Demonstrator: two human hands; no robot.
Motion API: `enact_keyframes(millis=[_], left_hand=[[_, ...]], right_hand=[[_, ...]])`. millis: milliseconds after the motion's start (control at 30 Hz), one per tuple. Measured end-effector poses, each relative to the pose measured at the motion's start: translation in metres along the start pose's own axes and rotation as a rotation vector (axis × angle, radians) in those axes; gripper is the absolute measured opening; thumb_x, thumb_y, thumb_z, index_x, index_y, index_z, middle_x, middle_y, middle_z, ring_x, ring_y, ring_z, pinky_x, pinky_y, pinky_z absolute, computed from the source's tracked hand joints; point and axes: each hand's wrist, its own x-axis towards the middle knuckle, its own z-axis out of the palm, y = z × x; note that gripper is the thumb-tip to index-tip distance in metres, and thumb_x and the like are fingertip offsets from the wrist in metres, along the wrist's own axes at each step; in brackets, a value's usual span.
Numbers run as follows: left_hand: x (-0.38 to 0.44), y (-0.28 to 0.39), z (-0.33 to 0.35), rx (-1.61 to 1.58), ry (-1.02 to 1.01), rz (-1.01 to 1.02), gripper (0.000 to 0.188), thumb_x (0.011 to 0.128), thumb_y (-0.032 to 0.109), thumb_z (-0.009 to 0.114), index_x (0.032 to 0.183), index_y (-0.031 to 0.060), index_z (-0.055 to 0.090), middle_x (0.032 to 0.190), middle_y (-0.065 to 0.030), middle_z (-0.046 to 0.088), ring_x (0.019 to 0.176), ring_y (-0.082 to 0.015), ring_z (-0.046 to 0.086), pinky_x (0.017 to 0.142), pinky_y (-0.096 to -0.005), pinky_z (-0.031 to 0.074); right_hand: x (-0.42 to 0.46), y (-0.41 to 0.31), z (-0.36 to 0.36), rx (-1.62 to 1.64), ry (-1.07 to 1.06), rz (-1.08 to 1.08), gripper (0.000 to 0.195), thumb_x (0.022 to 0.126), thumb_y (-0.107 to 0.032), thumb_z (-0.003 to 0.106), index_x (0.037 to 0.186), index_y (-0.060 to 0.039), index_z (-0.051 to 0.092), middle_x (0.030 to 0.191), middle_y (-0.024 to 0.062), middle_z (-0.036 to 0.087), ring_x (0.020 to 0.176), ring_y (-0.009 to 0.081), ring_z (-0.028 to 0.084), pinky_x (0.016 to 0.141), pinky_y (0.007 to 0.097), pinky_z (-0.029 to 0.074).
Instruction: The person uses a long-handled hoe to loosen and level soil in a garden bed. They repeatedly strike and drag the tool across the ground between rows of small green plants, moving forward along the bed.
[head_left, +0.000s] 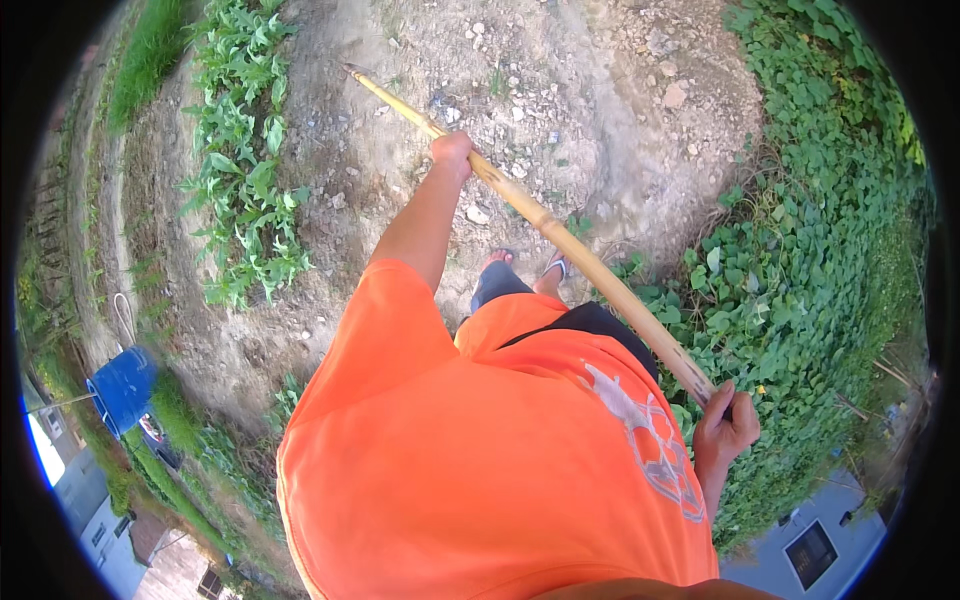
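A long yellow bamboo pole (577, 246) slants across in front of my body, from the upper left to the lower right. My left hand (452, 154) grips it partway along, toward its thin, dark-tipped far part. At its thicker near end, beside my hip, my right hand (727, 426) is closed around it, thumb on top. The thin tip points out over dry, stony soil (540, 97); whether it touches the ground I cannot tell. My feet (555, 268), in sandals where visible, stand on the soil beneath the pole.
Dense leafy vines (810, 247) spread along the right, close to my right hand. A row of broad-leaved plants (240, 157) grows on the left. Further left is a blue bucket (124, 390) near a pale rope loop (124, 315). Buildings (810, 544) show at the lower rim.
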Motion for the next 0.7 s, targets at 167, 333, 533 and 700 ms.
enact_keyframes(millis=[167,333,533,700], left_hand=[[-0.016,-0.067,0.027,0.142,-0.009,-0.117,0.032,0.081,-0.007,0.052,0.111,-0.0145,0.046,0.084,-0.0226,0.056,0.059,-0.0315,0.06,0.051,-0.046,0.053],[-0.034,-0.045,0.018,0.053,0.011,-0.089,0.037,0.083,-0.003,0.052,0.117,-0.015,0.042,0.081,-0.0214,0.055,0.058,-0.0302,0.059,0.05,-0.0437,0.054],[0.02,-0.006,0.008,0.411,-0.03,-0.034,0.038,0.083,0.003,0.057,0.115,-0.0148,0.046,0.087,-0.0252,0.061,0.067,-0.0324,0.067,0.056,-0.0444,0.057],[-0.029,-0.085,0.026,0.496,0.206,-0.021,0.033,0.082,0.001,0.055,0.111,-0.0155,0.05,0.088,-0.0252,0.063,0.07,-0.0333,0.068,0.056,-0.0443,0.056]], right_hand=[[-0.032,0.004,-0.027,-0.098,-0.053,0.106,0.037,0.092,-0.001,0.06,0.06,-0.0024,0.04,0.049,0.0075,0.04,0.039,0.0143,0.035,0.041,0.0324,0.026],[-0.04,0.0,-0.041,-0.043,0.082,0.119,0.036,0.092,0.001,0.056,0.062,-0.0045,0.038,0.049,0.0066,0.037,0.039,0.0141,0.034,0.041,0.0323,0.024],[-0.044,-0.009,0.032,0.035,-0.044,0.019,0.034,0.086,0.007,0.059,0.062,-0.0032,0.037,0.05,0.0101,0.036,0.038,0.0244,0.035,0.04,0.0371,0.025],[-0.057,-0.009,-0.034,-0.066,-0.087,0.181,0.035,0.088,0.006,0.056,0.061,-0.0031,0.035,0.05,0.0099,0.035,0.038,0.0248,0.035,0.04,0.0374,0.025]])
